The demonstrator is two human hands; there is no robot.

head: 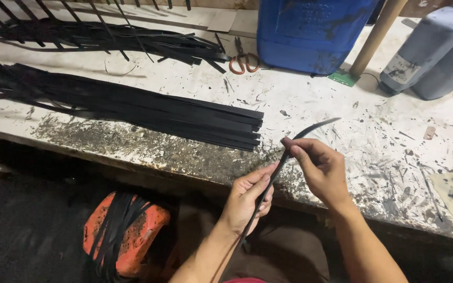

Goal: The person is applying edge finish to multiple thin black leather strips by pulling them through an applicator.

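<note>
I have 1 black strip (289, 149) between my 2 hands, just below centre of the frame. My right hand (318, 170) pinches it near its upper part, thumb and forefinger clenched on it, so the free tip curves up and right over the bench (373, 131). My left hand (247, 196) grasps it lower down, fingers curled round it, and the rest of the strip runs down past my wrist toward the bottom edge. Held at 2 points like this, the stretch between the hands stays taut and straight, which I judge makes it easy to look over or work along.

The strip sits over the near edge of the bench, not resting on it, so both hands are free to turn it.

The pile (132, 107) of like strips lies flat across the left and centre of the frame, ends squared together near my left hand, within easy reach. A second, looser bundle (111, 39) lies at upper left, further back. Scissors (243, 60) with orange handles lie just behind the pile, beside the blue can (310, 31) at top centre. A grey jug (436, 52) lies tipped at upper right, next to a wooden pole (376, 36) leaning by the can.

At lower left, below the bench, an orange container (145, 225) has more strips draped over it, apart from the piles above.
</note>
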